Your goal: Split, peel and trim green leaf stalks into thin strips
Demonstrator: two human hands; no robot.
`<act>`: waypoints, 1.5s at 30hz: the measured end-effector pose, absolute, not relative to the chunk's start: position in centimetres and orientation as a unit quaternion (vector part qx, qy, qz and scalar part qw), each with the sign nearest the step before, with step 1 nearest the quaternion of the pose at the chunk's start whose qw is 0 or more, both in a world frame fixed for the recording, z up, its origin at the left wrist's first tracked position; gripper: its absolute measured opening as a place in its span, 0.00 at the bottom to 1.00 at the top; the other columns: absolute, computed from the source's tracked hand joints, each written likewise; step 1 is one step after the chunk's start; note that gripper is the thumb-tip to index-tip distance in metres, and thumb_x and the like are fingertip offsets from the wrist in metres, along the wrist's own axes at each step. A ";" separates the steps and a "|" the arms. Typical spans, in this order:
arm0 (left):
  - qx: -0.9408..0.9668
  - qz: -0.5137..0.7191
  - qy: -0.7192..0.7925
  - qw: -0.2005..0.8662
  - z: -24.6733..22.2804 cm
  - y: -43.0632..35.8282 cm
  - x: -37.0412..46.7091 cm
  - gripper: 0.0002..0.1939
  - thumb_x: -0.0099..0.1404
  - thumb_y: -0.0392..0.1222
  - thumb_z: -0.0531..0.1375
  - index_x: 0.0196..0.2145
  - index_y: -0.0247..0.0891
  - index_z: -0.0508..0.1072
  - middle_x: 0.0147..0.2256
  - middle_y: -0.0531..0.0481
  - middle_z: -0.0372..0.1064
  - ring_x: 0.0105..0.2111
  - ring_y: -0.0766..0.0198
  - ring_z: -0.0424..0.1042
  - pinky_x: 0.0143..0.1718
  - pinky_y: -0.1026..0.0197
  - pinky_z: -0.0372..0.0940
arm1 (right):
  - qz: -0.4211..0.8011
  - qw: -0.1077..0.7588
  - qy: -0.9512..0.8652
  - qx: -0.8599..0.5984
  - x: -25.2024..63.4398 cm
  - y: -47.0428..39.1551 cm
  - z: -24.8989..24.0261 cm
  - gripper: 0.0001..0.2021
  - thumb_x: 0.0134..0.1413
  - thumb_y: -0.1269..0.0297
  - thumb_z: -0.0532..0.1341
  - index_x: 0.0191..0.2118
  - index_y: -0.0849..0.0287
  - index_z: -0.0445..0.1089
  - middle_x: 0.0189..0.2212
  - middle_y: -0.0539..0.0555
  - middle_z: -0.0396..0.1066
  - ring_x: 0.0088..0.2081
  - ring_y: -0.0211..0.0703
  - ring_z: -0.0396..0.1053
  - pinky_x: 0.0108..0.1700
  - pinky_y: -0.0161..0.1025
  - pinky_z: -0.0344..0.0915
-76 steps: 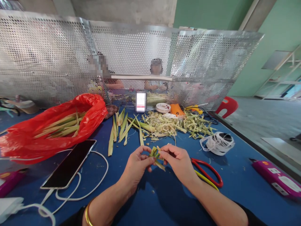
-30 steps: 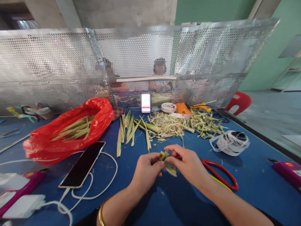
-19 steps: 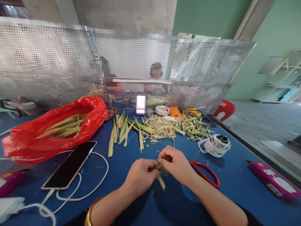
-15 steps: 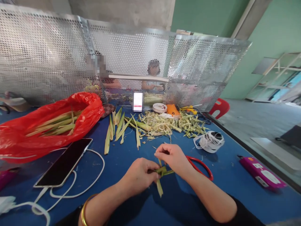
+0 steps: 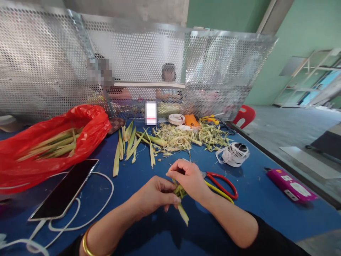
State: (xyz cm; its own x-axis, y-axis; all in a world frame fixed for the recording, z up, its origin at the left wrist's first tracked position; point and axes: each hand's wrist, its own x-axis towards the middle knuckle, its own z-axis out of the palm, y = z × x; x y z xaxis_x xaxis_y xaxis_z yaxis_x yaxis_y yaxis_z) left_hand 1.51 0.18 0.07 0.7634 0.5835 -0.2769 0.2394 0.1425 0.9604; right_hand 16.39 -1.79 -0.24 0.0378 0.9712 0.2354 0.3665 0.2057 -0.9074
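My left hand (image 5: 157,197) pinches a small folded bundle of green husk strips (image 5: 180,191), resembling corn husk, between thumb and fingers. A pale strip end hangs down from the bundle. Just above and to the right, my right hand (image 5: 186,177) is closed in a pinch, its thumb and index fingertips together. Whatever lies between those fingertips is too small to make out. Beside my right wrist lie scissors (image 5: 222,186) with red loop handles, partly hidden by the hand; a yellow curved piece shows next to them.
Loose husks (image 5: 130,142) and a shredded pile (image 5: 176,137) lie beyond my hands. At left are a red plastic bag (image 5: 87,115) of husks and a phone (image 5: 65,188) with a white cable. White ribbon (image 5: 234,154) and a purple packet (image 5: 291,185) lie right. Behind a perforated metal screen (image 5: 138,46) sit two people.
The view has shifted slightly. My hands have drawn closer together around the bundle, whose hanging end now slants rightward. More of the scissors shows beside my right wrist.
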 end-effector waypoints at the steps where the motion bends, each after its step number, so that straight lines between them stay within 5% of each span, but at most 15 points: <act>1: 0.634 0.131 0.327 0.688 0.0 0.1 1.6 0.08 0.52 0.41 0.62 0.21 0.34 0.74 0.20 0.53 0.68 0.17 0.72 0.60 0.22 0.67 0.55 | 0.320 0.471 -0.613 -0.548 16.4 -1.8 -0.2 0.05 0.46 0.69 0.63 0.23 0.59 0.70 0.22 0.46 0.67 0.26 0.33 0.63 0.28 0.30 0.59; 11: 0.644 0.178 0.415 0.618 -0.9 -1.6 3.2 0.11 0.52 0.43 0.62 0.18 0.33 0.71 0.15 0.56 0.61 0.16 0.73 0.55 0.19 0.67 0.51 | 0.254 0.477 -0.648 -0.537 15.6 -2.6 0.2 0.06 0.48 0.71 0.63 0.23 0.58 0.70 0.24 0.47 0.68 0.28 0.34 0.66 0.31 0.31 0.60; 17: 0.599 0.270 0.452 0.604 0.1 0.0 2.1 0.15 0.52 0.49 0.62 0.18 0.33 0.73 0.14 0.54 0.62 0.18 0.70 0.58 0.23 0.66 0.53 | 0.105 0.485 -0.703 -0.509 17.5 -2.1 0.9 0.10 0.57 0.63 0.58 0.44 0.55 0.72 0.39 0.56 0.71 0.40 0.43 0.68 0.43 0.39 0.63; 19: 0.569 0.324 0.466 0.595 0.6 0.6 1.6 0.15 0.52 0.49 0.63 0.18 0.33 0.73 0.15 0.54 0.63 0.19 0.70 0.59 0.24 0.66 0.54 | 0.073 0.472 -0.708 -0.521 18.5 -1.5 1.0 0.11 0.55 0.60 0.60 0.44 0.53 0.72 0.42 0.56 0.71 0.45 0.48 0.66 0.48 0.44 0.60; 27: 0.496 0.310 0.455 0.671 0.1 1.2 1.4 0.12 0.48 0.46 0.66 0.23 0.31 0.75 0.18 0.52 0.68 0.16 0.72 0.62 0.22 0.67 0.55 | 0.223 0.449 -0.642 -0.580 18.5 -0.2 -0.5 0.10 0.54 0.62 0.59 0.24 0.57 0.67 0.19 0.47 0.66 0.24 0.38 0.65 0.28 0.33 0.60; 30: 0.459 0.311 0.460 0.694 -0.6 1.4 1.4 0.11 0.48 0.44 0.66 0.23 0.31 0.75 0.19 0.49 0.71 0.17 0.70 0.65 0.23 0.67 0.58 | 0.188 0.475 -0.635 -0.580 18.5 -0.1 -1.0 0.09 0.54 0.60 0.58 0.27 0.57 0.69 0.24 0.49 0.70 0.28 0.40 0.67 0.32 0.34 0.61; 34: 0.354 0.406 0.444 0.716 -0.8 1.6 1.3 0.10 0.46 0.41 0.67 0.24 0.32 0.74 0.23 0.48 0.73 0.22 0.68 0.70 0.28 0.66 0.64 | 0.156 0.545 -0.587 -0.578 18.8 -0.7 -1.1 0.12 0.54 0.57 0.58 0.42 0.56 0.69 0.43 0.57 0.71 0.43 0.46 0.68 0.44 0.39 0.63; 37: 0.308 0.480 0.406 0.714 -0.5 1.5 1.6 0.13 0.44 0.43 0.69 0.26 0.32 0.74 0.25 0.48 0.73 0.25 0.67 0.72 0.28 0.67 0.65 | 0.217 0.534 -0.550 -0.605 17.8 -1.4 -1.4 0.14 0.54 0.52 0.57 0.32 0.58 0.71 0.27 0.54 0.72 0.32 0.46 0.69 0.36 0.39 0.65; 39: 0.314 0.514 0.383 0.700 -0.3 1.3 2.0 0.15 0.43 0.45 0.69 0.25 0.32 0.73 0.22 0.50 0.71 0.21 0.68 0.69 0.22 0.68 0.63 | 0.329 0.484 -0.589 -0.557 16.4 -1.7 -1.9 0.18 0.50 0.49 0.60 0.22 0.59 0.70 0.19 0.52 0.68 0.26 0.44 0.67 0.31 0.38 0.65; 42: 0.333 0.513 0.365 0.702 -0.6 0.8 2.8 0.17 0.43 0.49 0.68 0.22 0.34 0.69 0.15 0.57 0.61 0.12 0.73 0.57 0.11 0.69 0.49 | 0.460 0.476 -0.569 -0.488 14.0 -1.8 -2.7 0.18 0.44 0.48 0.64 0.30 0.61 0.74 0.25 0.54 0.72 0.27 0.44 0.68 0.32 0.39 0.66; 45: 0.346 0.496 0.358 0.711 -1.0 0.4 3.2 0.18 0.45 0.51 0.67 0.20 0.35 0.67 0.11 0.61 0.52 0.09 0.75 0.50 0.09 0.69 0.43 | 0.496 0.507 -0.534 -0.460 12.7 -1.8 -3.1 0.20 0.44 0.47 0.64 0.24 0.63 0.73 0.20 0.52 0.69 0.23 0.40 0.65 0.28 0.36 0.64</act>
